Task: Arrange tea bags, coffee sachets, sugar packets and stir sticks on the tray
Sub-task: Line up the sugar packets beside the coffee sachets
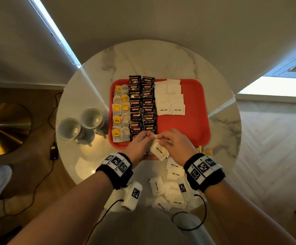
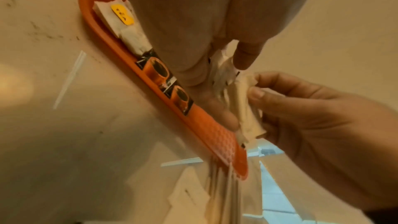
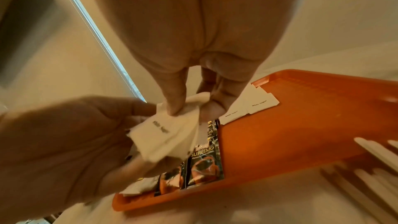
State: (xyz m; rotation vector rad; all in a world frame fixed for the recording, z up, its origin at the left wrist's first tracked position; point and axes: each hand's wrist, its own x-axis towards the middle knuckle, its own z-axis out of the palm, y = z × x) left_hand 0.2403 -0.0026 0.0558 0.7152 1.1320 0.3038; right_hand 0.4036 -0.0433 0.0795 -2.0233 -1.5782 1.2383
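A red tray [image 1: 187, 124] on the round marble table carries tea bags [image 1: 120, 113] at its left, two columns of black coffee sachets [image 1: 142, 105] in the middle and white sugar packets [image 1: 170, 97] at the back. Over the tray's near edge my left hand [image 1: 140, 145] holds a fanned stack of sugar packets [image 1: 159, 151] [image 3: 165, 135] [image 2: 224, 77]. My right hand [image 1: 176, 145] pinches the top packet of that stack between thumb and fingers [image 3: 176, 98]. Wooden stir sticks [image 1: 205, 151] [image 3: 370, 164] lie on the table just right of my right hand.
Loose sugar packets [image 1: 168, 188] lie scattered on the table [image 1: 161, 59] near its front edge. Two grey cups [image 1: 81, 123] stand left of the tray. The tray's right half [image 3: 301, 125] is bare red surface. A cable and a floor lamp base sit on the floor at left.
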